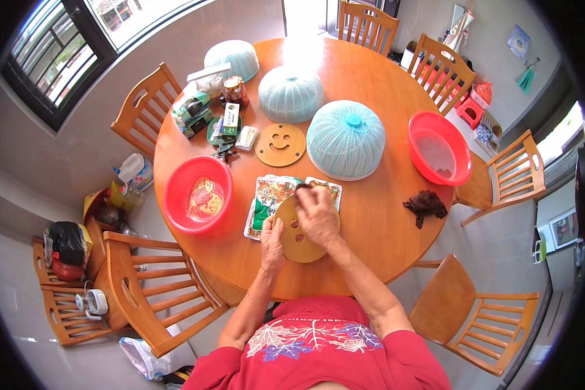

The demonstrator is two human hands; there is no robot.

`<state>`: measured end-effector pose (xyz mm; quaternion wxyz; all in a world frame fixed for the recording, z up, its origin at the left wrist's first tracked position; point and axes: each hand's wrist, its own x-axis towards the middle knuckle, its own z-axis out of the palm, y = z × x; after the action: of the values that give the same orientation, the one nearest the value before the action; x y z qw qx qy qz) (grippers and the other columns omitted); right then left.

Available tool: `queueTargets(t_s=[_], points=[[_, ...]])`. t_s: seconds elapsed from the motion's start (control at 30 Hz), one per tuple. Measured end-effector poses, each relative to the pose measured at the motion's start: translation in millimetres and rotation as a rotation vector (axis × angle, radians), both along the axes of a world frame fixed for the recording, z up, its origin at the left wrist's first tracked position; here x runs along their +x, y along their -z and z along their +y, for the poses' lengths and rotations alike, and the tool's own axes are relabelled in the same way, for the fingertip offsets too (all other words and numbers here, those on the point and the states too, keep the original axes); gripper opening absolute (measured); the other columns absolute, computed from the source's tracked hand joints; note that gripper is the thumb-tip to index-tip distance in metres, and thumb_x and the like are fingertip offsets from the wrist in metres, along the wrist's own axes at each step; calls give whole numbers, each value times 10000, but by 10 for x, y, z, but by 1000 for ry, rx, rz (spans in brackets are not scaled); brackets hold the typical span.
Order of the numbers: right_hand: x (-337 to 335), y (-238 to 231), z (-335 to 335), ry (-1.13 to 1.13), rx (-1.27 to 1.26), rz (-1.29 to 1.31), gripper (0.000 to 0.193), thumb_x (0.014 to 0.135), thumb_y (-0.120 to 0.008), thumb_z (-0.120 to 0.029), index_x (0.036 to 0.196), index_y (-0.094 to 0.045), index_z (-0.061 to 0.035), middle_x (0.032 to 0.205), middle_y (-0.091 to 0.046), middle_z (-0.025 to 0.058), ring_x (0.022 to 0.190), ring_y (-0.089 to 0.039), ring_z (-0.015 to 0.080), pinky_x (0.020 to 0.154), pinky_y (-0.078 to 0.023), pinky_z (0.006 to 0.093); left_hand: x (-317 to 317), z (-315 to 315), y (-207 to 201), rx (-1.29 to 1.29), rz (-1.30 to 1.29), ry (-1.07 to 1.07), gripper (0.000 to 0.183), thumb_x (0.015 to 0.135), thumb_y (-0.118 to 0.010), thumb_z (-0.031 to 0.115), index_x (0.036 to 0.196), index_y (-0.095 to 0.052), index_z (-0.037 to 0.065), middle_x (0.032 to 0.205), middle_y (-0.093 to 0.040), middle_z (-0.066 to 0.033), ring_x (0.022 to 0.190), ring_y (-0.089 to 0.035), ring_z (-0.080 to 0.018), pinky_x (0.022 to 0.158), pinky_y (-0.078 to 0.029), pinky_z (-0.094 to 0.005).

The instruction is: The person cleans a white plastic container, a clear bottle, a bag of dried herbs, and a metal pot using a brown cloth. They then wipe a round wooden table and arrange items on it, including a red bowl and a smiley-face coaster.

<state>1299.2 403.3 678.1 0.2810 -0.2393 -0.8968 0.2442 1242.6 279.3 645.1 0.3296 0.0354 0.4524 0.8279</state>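
My left hand (272,242) grips the left edge of a round tan trivet (297,252) with cut-out holes. It is held over the near edge of the table. My right hand (318,218) is closed above the trivet's upper right, and a dark brown cloth (302,187) pokes out past its fingertips. Beneath and beyond the trivet lie printed plastic packets or mats (266,195) in green, white and orange; my hands partly cover them. A similar trivet with a smiley face (280,145) lies flat farther away.
The round wooden table (383,221) carries a red basin (198,221) at left and another red basin (461,175) at right. A crumpled brown cloth (426,207) lies near the right edge. Blue mesh food covers (346,146), a jar (235,91) and boxes (230,120) stand farther back. Wooden chairs (156,286) surround it.
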Motion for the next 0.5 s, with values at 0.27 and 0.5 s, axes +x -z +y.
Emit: queueTargets(t_s=[0.27,0.5], points=[[249,-167,-553,-414,217,-70,363,741,-609,-139,1102,-621,-101,1046,-530,91,841,-548,262,650,-529,361,106,-157,16,192,-271,76,559,988,-323,518,1180,-542,41,1111,-611,-73,999,-594,-207,884,-493,-346],[112,-288,-245,-94,222,-153,299,778,-603,-131,1074,-585,-95,987,-511,83,866,-570,283,683,-534,392,164,-86,-77,37,-105,12,375,998,-455,300,1200,-559,1,1089,-634,-63,943,-612,-141,814,-519,-298]])
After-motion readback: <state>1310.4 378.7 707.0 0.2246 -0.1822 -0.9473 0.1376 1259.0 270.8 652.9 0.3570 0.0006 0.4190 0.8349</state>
